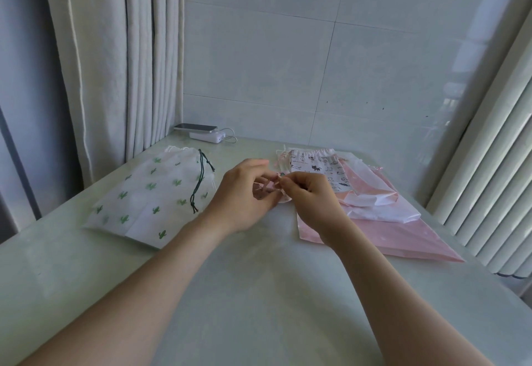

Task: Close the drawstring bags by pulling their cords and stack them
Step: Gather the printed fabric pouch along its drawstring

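A small pink drawstring bag (pixel 283 198) is bunched between my two hands at the table's middle, mostly hidden by them. My left hand (pixel 244 193) grips the bag with curled fingers. My right hand (pixel 311 195) pinches it or its cord at the top. A white bag with green cacti (pixel 149 198) and a dark green cord lies flat at the left. At the right, a white bag with black cat prints (pixel 322 170) rests on a pile with a white bag (pixel 371 207) and a large pink bag (pixel 408 233).
A phone (pixel 195 127) lies on a white power bank (pixel 207 136) with a cable at the table's back edge. Curtains hang at the left, and a ribbed radiator (pixel 489 178) stands at the right. The pale table (pixel 259 293) extends toward me.
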Demonstrator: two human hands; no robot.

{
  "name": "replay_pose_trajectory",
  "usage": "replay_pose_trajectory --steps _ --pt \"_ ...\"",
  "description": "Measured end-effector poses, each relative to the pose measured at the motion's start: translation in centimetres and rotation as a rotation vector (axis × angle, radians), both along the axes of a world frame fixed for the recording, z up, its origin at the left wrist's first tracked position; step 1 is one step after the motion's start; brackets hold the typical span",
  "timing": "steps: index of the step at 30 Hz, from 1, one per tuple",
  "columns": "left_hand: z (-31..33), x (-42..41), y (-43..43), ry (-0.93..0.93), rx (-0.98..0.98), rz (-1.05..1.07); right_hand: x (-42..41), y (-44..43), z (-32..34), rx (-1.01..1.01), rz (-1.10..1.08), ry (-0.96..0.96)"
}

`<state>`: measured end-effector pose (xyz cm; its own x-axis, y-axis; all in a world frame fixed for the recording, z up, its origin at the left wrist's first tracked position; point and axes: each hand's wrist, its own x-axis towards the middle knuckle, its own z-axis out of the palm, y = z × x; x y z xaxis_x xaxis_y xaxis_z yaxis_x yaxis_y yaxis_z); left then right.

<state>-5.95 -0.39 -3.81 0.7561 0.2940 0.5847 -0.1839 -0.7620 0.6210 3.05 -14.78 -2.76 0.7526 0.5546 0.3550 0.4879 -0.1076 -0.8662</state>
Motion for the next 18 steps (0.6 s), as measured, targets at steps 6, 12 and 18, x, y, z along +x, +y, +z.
replay_pose_trajectory --steps 6,12,18 --pt "0.0 0.1 0.5 0.144 -0.041 0.043 0.0 0.1 -0.2 0.008 -0.013 -0.005" --pt "2.2 -0.6 -0.3 0.131 -0.378 0.029 0.2 0.0 -0.3 0.017 -0.048 -0.038" --pt "2.4 -1.1 -0.4 0.332 -0.493 -0.06 -0.2 0.0 -0.2 0.041 0.023 -0.002"
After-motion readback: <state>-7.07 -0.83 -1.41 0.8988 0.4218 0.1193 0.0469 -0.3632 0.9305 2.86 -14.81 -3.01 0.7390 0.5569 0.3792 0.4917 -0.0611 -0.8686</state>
